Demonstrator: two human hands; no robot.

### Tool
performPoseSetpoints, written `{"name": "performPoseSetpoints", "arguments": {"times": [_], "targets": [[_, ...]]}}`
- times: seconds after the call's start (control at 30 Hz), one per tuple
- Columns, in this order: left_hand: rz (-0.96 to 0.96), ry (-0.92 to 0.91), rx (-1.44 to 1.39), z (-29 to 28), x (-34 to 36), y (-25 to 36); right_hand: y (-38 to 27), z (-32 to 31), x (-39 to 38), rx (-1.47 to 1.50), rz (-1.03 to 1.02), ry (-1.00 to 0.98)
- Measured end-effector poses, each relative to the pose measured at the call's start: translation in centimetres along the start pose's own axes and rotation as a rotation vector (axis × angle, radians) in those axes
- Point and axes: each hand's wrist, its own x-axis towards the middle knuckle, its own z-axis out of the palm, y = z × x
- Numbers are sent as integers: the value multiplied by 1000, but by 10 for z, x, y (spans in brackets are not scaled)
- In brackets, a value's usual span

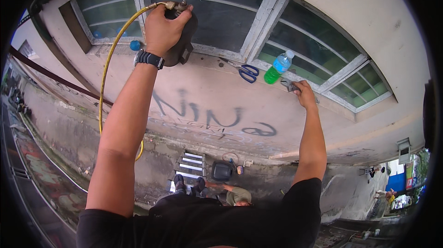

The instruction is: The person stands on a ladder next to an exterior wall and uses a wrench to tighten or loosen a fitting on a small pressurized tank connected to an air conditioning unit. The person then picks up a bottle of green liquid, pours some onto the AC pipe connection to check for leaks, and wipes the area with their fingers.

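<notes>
My left hand [164,31] is closed round the top of a dark metal tank [183,47] standing on the window ledge. A brass hose fitting [174,6] sits at the tank's neck beside my fingers, and a yellow hose [107,65] curves down from it. Further right, my right hand [305,93] grips an adjustable wrench [290,85] at the ledge, its jaws pointing left. Just left of the wrench stands a clear bottle [279,68] of green liquid. Blue-handled scissors [248,73] lie between bottle and tank. A small blue round thing [134,45] rests left of my wrist.
Barred windows [207,19] run behind the ledge above a wall with graffiti [203,114]. Far below, my feet [189,184] are on a ladder [191,165]. Near its foot are another person [238,195] and a black container [222,171]. A dark cable [55,73] crosses at left.
</notes>
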Motion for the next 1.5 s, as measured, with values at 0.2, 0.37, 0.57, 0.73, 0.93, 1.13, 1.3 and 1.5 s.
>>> {"name": "performPoseSetpoints", "arguments": {"times": [0.2, 0.37, 0.57, 0.73, 0.93, 1.13, 1.3, 1.5], "targets": [[24, -12, -45, -3, -3, 1, -111, 32, -25, 40, 186, 696], [22, 31, -56, -4, -7, -10, -369, 21, -14, 663, -310, 564], [20, -45, 13, -9, -9, 7, -468, 38, 63, 692, -241, 571], [221, -71, 199, -50, -14, -29, -498, 45, 64, 959, -89, 277], [280, -273, 329, -138, -31, 29, -472, 63, 74, 1259, -191, 292], [330, -414, 142, -137, 12, -28, -487, 58, 67, 1449, -226, 241], [89, -538, 65, -155, -13, -71, -477, 33, 12, 1446, -252, -110], [-698, -1014, -407, -163, -78, -106, -460, 61, -67, 1536, -71, -269]]}}
